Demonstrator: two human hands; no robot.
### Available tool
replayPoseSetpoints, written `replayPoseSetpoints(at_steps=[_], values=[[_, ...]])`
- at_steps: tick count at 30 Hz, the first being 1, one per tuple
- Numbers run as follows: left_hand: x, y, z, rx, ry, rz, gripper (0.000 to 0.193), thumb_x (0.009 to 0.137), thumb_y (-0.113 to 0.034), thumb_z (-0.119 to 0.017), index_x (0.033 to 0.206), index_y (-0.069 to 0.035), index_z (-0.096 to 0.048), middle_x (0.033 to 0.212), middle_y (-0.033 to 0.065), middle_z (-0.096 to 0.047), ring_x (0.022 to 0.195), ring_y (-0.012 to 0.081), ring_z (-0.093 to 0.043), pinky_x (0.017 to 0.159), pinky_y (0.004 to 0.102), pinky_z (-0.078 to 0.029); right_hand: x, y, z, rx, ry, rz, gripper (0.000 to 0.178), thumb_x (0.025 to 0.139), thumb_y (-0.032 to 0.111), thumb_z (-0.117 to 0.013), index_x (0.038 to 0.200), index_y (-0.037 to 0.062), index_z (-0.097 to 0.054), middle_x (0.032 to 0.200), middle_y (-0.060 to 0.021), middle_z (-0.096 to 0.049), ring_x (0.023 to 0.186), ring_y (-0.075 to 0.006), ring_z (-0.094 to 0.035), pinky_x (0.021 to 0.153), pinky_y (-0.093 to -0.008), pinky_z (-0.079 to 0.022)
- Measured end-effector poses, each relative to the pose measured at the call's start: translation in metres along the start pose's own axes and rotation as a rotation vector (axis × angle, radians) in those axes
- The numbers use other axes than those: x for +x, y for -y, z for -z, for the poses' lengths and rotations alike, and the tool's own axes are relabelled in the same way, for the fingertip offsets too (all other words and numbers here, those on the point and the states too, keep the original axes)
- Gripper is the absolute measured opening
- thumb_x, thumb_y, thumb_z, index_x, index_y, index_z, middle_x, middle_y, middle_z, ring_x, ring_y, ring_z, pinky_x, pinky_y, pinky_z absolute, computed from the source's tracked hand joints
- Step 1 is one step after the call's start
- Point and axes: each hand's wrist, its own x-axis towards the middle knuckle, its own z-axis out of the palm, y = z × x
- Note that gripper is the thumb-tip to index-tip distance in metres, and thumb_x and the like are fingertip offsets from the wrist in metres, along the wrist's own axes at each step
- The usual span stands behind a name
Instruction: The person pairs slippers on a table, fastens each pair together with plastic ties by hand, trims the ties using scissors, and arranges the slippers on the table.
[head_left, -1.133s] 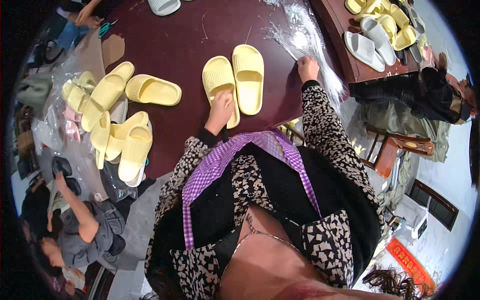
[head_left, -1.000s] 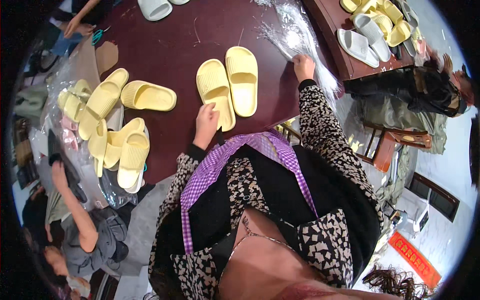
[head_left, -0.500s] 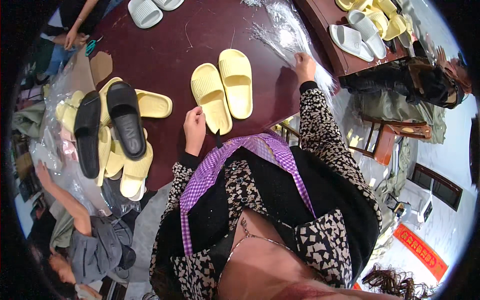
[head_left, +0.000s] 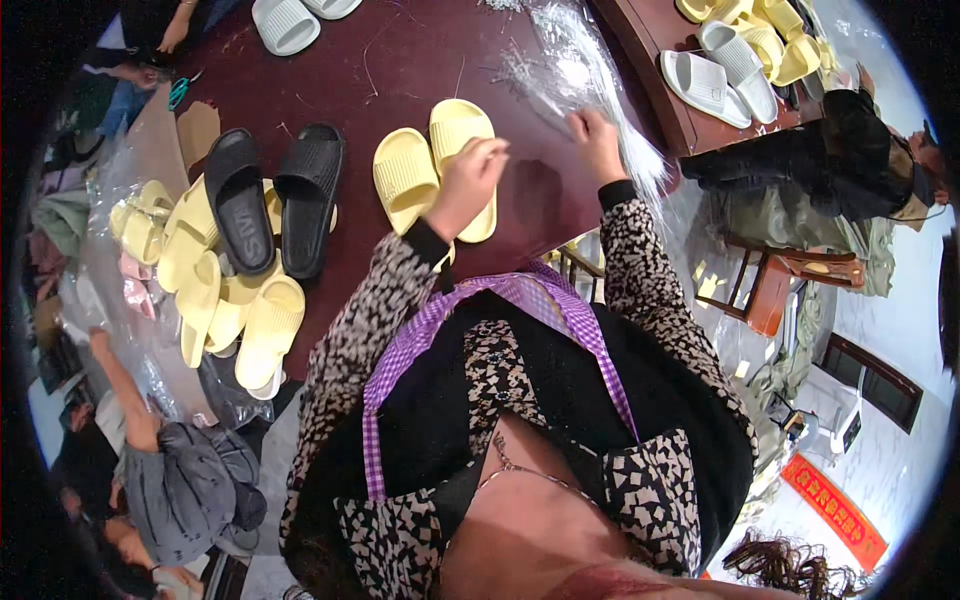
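Fingers (head_left: 490,150) Drawn Together Across a Pair of Yellow Slippers (head_left: 406,178)

Bent and gathered close are the fingers of the left hand (head_left: 466,186), by which part of the right-hand slipper is covered from view. Whether the slipper is touched, or anything thin is pinched, cannot be told, as the hand is blurred. The fingers of the right hand (head_left: 598,146) are curled as well, just beside a bundle of thin clear strands (head_left: 600,90); whether a strand is gripped cannot be told.

The yellow pair is set side by side on a dark red table (head_left: 380,90), close to the edge nearest the wearer, toes pointed away. To its left, two black slippers (head_left: 311,190) are laid over a heap of yellow slippers (head_left: 272,325), by which the table's left corner is covered. Clear plastic sheeting (head_left: 165,365) is spread beside the heap. At the far edge, grey slippers (head_left: 286,26) are partly cut off by the rim of the view. More grey and yellow slippers (head_left: 738,72) are piled on a second table surface (head_left: 640,45) at the upper right. Teal-handled scissors (head_left: 179,92) and a piece of brown cardboard (head_left: 197,132) are seen at the upper left. A purple checked apron (head_left: 405,352) is worn; a co-worker in grey (head_left: 190,480) is seen at the lower left.
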Motion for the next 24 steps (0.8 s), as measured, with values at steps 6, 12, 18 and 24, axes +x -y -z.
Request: replayPoseSetpoints(at_steps=[6,12,18,24], values=[[0.059,0.039,-0.063,-0.036,0.104,-0.174,0.020,0.079,-0.004,-0.053,0.098,0.002,-0.057,0.098,0.0179,-0.059,0.090,0.0335,-0.057,0.078,0.0386,-0.046,-0.012,0.010,-0.012,0.159,0.159,-0.098,0.020,0.082,0.018,-0.059,0.083,-0.0023,-0.062,0.073,-0.0181,-0.061,0.067,-0.0249,-0.058,0.061,-0.0336,-0.046],[0.053,0.070,-0.084,0.036,0.117,-0.121,0.017,0.078,-0.014,-0.050,0.077,-0.001,-0.061,0.074,0.0168,-0.061,0.072,0.0340,-0.060,0.065,0.0417,-0.047,-0.015,0.018,0.003,0.390,0.413,-0.278,0.022,0.083,0.015,-0.057,0.092,-0.0035,-0.061,0.080,-0.0108,-0.064,0.066,-0.0185,-0.057,0.061,-0.0324,-0.046],[0.060,0.055,-0.076,-0.150,-0.066,0.164,0.020,0.080,-0.016,-0.052,0.076,0.002,-0.061,0.072,0.0143,-0.063,0.065,0.0279,-0.062,0.061,0.0352,-0.049,0.001,-0.044,-0.028,0.090,0.271,0.230,0.032,0.088,0.016,-0.048,0.117,0.0028,-0.052,0.117,-0.0157,-0.054,0.107,-0.0345,-0.049,0.088,-0.0412,-0.040],[0.063,0.035,-0.076,-0.460,-0.169,0.388,0.021,0.083,-0.016,-0.052,0.073,0.002,-0.060,0.066,0.0101,-0.062,0.054,0.0174,-0.059,0.051,0.0306,-0.048,0.017,-0.058,-0.061,-0.432,0.254,0.443,0.041,0.090,0.018,-0.043,0.130,0.0085,-0.042,0.137,-0.0118,-0.038,0.129,-0.0304,-0.030,0.103,-0.0444,-0.025]])
